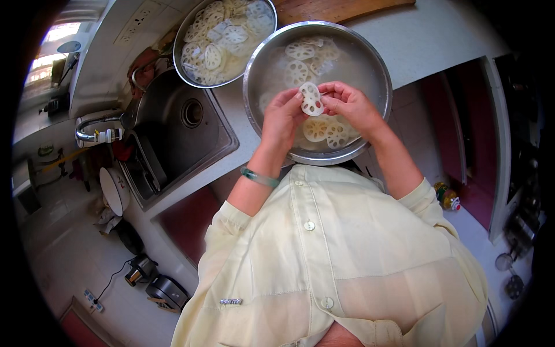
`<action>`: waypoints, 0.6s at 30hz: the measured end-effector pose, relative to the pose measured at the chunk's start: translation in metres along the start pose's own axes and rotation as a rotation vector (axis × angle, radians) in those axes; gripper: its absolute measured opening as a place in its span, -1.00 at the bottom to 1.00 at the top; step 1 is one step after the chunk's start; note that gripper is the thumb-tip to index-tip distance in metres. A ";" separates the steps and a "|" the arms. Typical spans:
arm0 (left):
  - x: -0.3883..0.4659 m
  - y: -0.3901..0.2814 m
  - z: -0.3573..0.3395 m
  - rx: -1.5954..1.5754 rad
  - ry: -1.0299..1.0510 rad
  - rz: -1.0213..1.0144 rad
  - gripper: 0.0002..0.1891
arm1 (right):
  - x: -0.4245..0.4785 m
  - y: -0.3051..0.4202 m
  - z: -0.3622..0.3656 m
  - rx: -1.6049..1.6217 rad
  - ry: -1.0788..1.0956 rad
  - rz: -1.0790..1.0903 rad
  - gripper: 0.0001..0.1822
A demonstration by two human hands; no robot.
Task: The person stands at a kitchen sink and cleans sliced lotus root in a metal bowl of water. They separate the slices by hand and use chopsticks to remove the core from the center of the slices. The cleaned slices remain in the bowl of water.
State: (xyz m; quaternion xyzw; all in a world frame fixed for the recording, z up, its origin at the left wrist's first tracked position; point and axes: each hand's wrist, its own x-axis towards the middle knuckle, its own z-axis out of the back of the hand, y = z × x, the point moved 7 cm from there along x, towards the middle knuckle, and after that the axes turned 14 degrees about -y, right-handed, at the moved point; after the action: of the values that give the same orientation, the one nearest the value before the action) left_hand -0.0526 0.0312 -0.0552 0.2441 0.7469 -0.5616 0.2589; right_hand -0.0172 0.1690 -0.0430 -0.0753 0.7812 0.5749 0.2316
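Note:
My left hand (285,113) and my right hand (347,102) hold a pale lotus root slice (311,99) between them by its edges, thumbs in front. Both hands are above a wide steel basin (370,65) of cloudy water. More lotus root slices (296,73) lie in that water, some toward the far side and others (327,131) below my hands. Beyond it to the left, a second steel bowl (177,60) is heaped with lotus root slices (212,56) in liquid. A green bangle (260,177) circles my left wrist.
Left of the basin is a steel sink (173,117) with a curved tap (84,130). A wooden cutting board (342,8) lies on the counter (416,39) behind. An enamel basin (113,191), a toaster (167,291) and an oil bottle (445,196) stand farther off.

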 end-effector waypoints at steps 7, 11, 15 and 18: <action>0.005 0.006 0.002 -0.034 0.009 -0.002 -0.77 | -0.009 0.008 -0.010 0.074 0.083 0.034 -0.69; 0.000 0.007 -0.005 -0.122 0.030 0.058 -0.81 | -0.009 0.007 -0.007 0.134 0.053 0.005 -0.69; -0.003 0.011 -0.007 -0.162 0.016 0.074 -0.83 | -0.008 0.007 -0.007 0.118 0.035 0.094 -0.71; -0.004 0.011 -0.007 -0.133 -0.027 0.032 -0.83 | -0.008 0.007 -0.006 0.131 0.024 0.090 -0.74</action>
State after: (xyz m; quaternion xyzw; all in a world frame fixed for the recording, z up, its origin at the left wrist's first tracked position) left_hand -0.0428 0.0403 -0.0590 0.2307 0.7751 -0.5098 0.2934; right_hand -0.0141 0.1646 -0.0320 -0.0316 0.8225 0.5313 0.2007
